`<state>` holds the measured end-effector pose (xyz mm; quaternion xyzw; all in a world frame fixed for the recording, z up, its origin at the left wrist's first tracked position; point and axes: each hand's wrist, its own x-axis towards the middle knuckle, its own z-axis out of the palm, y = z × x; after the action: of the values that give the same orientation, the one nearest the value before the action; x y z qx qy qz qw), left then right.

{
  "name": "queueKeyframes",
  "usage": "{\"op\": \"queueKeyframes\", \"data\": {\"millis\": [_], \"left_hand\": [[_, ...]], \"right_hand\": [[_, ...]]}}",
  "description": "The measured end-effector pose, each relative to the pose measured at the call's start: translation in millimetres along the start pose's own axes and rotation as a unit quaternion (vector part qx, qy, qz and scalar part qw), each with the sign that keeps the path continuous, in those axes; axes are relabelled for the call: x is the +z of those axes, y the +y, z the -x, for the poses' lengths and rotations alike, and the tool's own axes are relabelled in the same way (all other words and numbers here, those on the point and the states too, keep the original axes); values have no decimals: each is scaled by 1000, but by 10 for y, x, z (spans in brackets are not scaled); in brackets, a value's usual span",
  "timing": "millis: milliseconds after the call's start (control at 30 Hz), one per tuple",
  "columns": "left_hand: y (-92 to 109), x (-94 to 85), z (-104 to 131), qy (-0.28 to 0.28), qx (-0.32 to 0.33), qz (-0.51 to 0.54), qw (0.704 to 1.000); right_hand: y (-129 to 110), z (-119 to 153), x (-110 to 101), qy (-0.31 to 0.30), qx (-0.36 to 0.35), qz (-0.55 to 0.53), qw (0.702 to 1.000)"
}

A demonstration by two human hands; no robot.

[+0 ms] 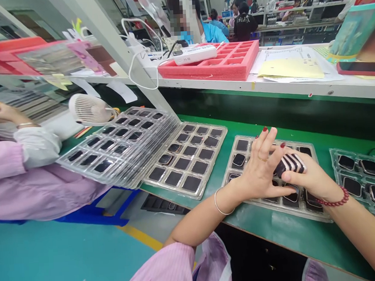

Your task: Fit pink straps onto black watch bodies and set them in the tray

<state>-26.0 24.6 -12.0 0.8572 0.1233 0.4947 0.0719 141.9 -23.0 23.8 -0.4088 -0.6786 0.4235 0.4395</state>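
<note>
My left hand (261, 170), with a silver bangle and a ring, hovers over a clear plastic tray (230, 160) with its fingers spread. Nothing shows in its grasp. Beside it, my right hand (316, 179), wearing a red bead bracelet, is wrapped around a small black-and-white striped object (290, 164) whose kind I cannot make out. Both hands cover part of the tray. Its pockets hold dark, square watch-like screens (238, 160), some with metal rims. A similar filled tray (216, 165) lies to the left.
Left of these stands a tilted stack of filled trays (145, 167). Another tray (334, 161) lies far right. A white fan (89, 109) is near a co-worker's sleeve (40, 145). The shelf (297, 86) above bears a red foam tray (249, 63), papers and a phone (361, 68).
</note>
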Motion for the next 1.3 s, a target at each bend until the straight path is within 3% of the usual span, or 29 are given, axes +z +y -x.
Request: {"op": "queueKeyframes", "data": {"millis": [100,167,300,467,533,733,1000,1300], "left_hand": [[1,-33,-6,-20,-91,125,988],[9,-47,-14,-56,-157,247,955],[43,-65,-51,-139,-229,468,842],[22,-84,-63,-130,-354,610,697],[4,-84,-53,-122,-381,636,660],[23,-71,-32,-118,-416,616,659],[38,-78,-45,-111,-384,633,663],[46,-89,-70,-120,-379,610,686]], "right_hand": [[-93,26,-28,67,-73,153,983],[-158,39,-36,98,-127,238,958],[-234,51,-48,118,-187,300,928],[-235,46,-52,108,-203,322,919],[-227,43,-47,102,-208,325,917],[-209,40,-39,84,-227,327,914],[-159,30,-60,63,-224,311,921],[-126,17,-29,96,-242,329,908]]}}
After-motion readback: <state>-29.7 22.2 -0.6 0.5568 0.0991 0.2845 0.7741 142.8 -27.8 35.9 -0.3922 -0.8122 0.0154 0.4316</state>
